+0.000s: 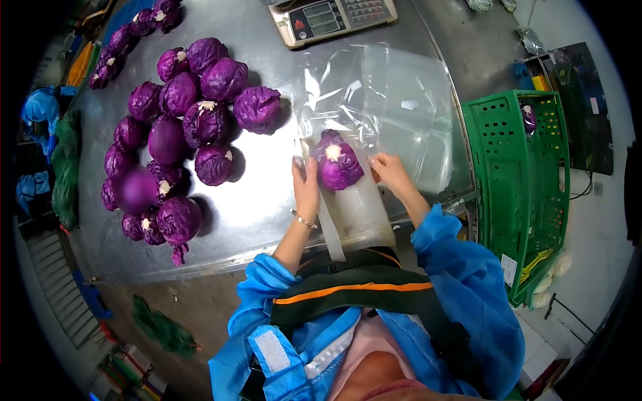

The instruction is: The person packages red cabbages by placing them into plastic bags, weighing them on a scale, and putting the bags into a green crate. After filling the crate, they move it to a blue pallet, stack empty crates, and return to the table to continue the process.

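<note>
A red cabbage (pixel 342 170), its pale cut stem facing up, lies on clear plastic film (pixel 334 93) at the front of the steel table. My left hand (pixel 306 192) is at the cabbage's left side, with the film's left edge between thumb and fingers. To the right of the cabbage, my right hand (pixel 391 172) pinches the film's other edge. A pale block or roll (pixel 361 214) is below the cabbage, close to my body. Further sheets of film (pixel 414 120) lie flat beyond my right hand.
Several more red cabbages (pixel 180 93) are grouped on the steel table (pixel 261 194) to the left. A digital scale (pixel 331 20) stands at the back. Right of the table is a green crate (pixel 495 147) with a cabbage in it. Blue-clad people (pixel 41 107) are at far left.
</note>
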